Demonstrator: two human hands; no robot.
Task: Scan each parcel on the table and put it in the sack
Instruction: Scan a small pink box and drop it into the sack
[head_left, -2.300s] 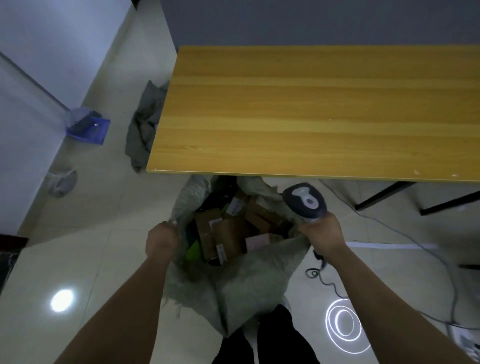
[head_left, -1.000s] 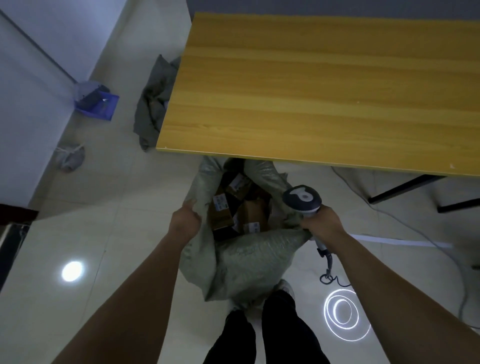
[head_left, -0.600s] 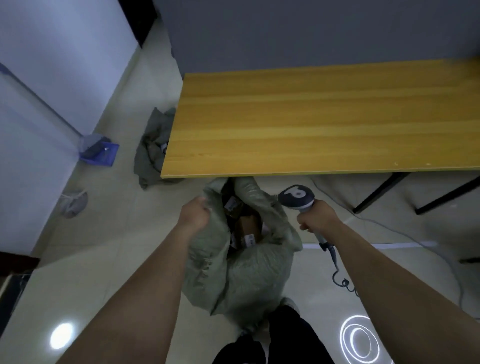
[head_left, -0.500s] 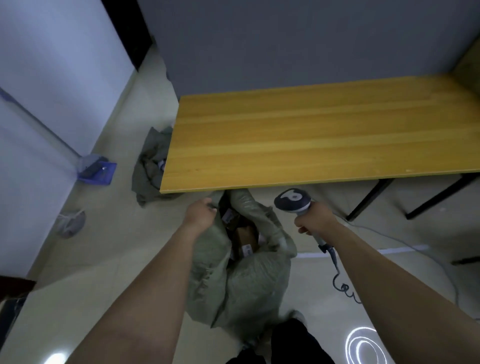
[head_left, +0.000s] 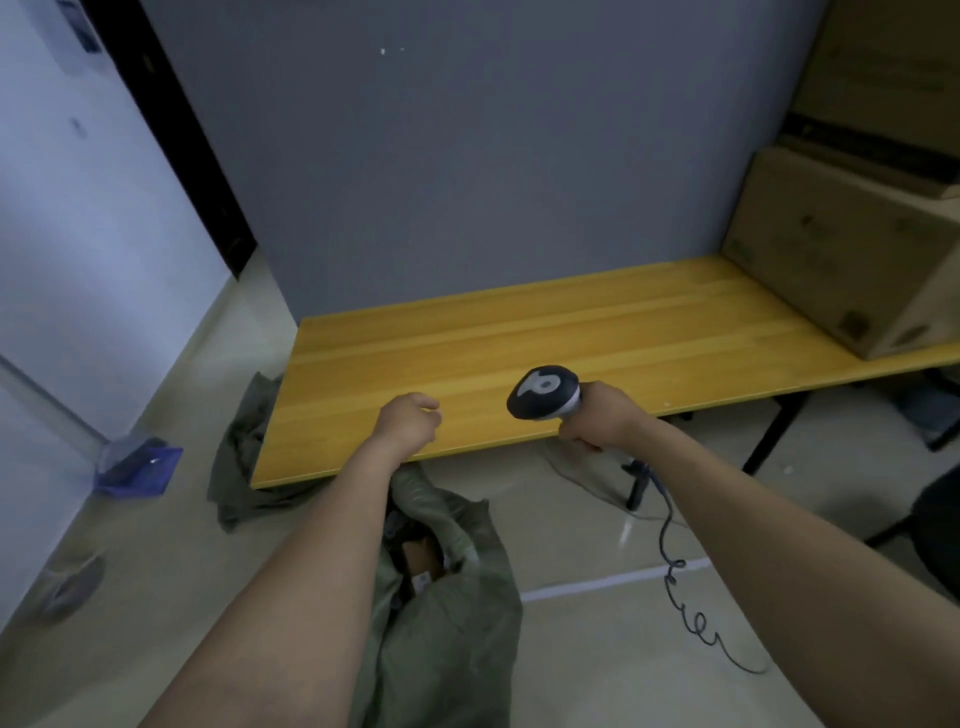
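The green woven sack stands on the floor under the table's front edge, its mouth open, with brown parcels showing inside. My left hand hovers over the wooden table near its front edge, fingers loosely curled, holding nothing. My right hand grips the handle of the barcode scanner, whose dark head points left over the table edge. Its coiled cable trails down to the floor.
A large cardboard box sits on the table's right end. A crumpled green sack lies on the floor left of the table. A blue plastic item stands by the left wall. A dark chair is at right.
My left hand has let go of the sack's rim and risen above the table. My right hand has lifted the scanner to table height. The view has tilted up towards the wall.
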